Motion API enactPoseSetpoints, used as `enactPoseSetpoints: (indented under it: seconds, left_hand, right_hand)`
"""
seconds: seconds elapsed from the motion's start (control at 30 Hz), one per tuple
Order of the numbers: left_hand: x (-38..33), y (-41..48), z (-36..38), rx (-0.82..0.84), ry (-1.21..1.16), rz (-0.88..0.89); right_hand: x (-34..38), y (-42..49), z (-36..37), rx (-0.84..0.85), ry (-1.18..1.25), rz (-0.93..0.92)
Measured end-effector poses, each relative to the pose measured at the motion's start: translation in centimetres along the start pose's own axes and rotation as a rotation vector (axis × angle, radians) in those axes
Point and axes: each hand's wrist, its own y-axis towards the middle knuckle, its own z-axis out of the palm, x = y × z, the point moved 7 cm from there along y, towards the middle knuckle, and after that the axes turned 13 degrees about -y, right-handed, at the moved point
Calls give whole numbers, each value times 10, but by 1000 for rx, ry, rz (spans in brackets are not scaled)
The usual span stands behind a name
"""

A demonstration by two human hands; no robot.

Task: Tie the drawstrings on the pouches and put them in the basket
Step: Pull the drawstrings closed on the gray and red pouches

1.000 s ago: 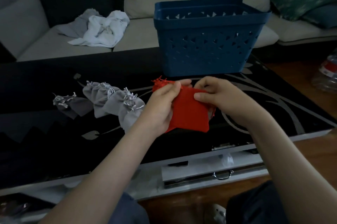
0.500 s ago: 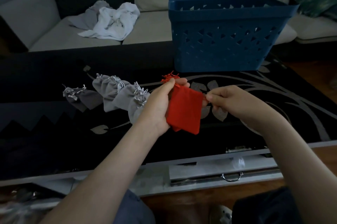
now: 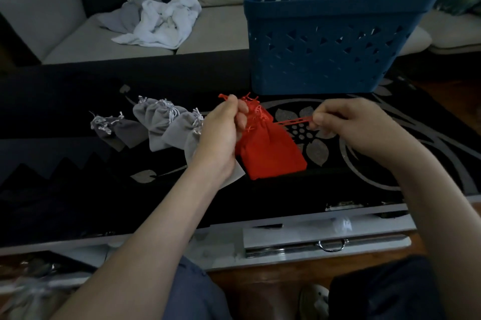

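Drawn rightward since before, my right grip [image 3: 346, 124] pinches the string [image 3: 295, 121] taut; my left grip [image 3: 223, 127] clenches the pouch [image 3: 270, 153] neck.

Bare forearms [image 3: 145, 241] and dark blue-grey trousers [image 3: 194, 293].

A glossy black table [image 3: 78, 189] with a silver flower pattern bears a blue basket [image 3: 325, 54] at its far side and an overlapping row of grey pouches [image 3: 161, 124] left of centre. The red pouch [image 3: 270, 153] possibly touches it.
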Motion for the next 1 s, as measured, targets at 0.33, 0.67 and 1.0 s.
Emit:
enactPoseSetpoints:
  seconds: [0.33,0.67,1.0]
  left_hand:
    - [44,-25,27,417,350,-313]
    - [35,-44,52,640,342,-198]
    - [27,-28,42,467,251,-106]
  right_hand:
    - [30,-9,14,110,169,-209]
    - [42,-6,19,55,182,-281]
    - [34,-3,21,31,316,-175]
